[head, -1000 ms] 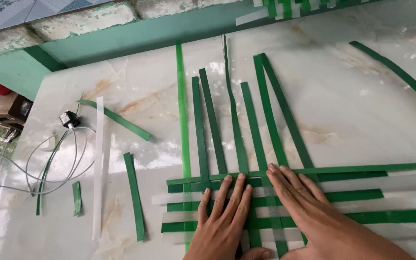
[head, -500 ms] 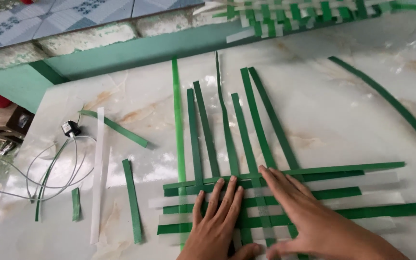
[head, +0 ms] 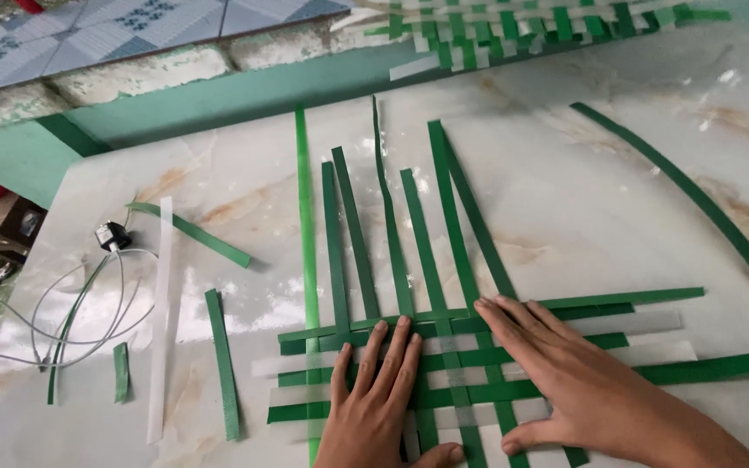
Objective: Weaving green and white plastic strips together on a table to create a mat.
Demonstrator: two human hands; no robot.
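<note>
A partly woven mat of green and clear plastic strips (head: 478, 347) lies on a marble-patterned table (head: 565, 199). Several long green strips (head: 392, 234) fan away from the woven part toward the far edge. My left hand (head: 383, 399) lies flat on the weave with fingers together, pressing it down. To its right, my right hand (head: 574, 381) is also flat on the weave, fingers spread over the crossing strips. Neither hand grips anything.
Loose green strips (head: 221, 364) and a clear strip (head: 159, 321) lie at the left, beside a coiled grey cable with a small black plug (head: 113, 236). A long curved green strip (head: 695, 199) lies at the right. Another woven piece (head: 513, 26) sits at the far edge.
The view has tilted down a little, so everything sits lower in frame. Both hands stay flat on the weave with only slight shifts.
</note>
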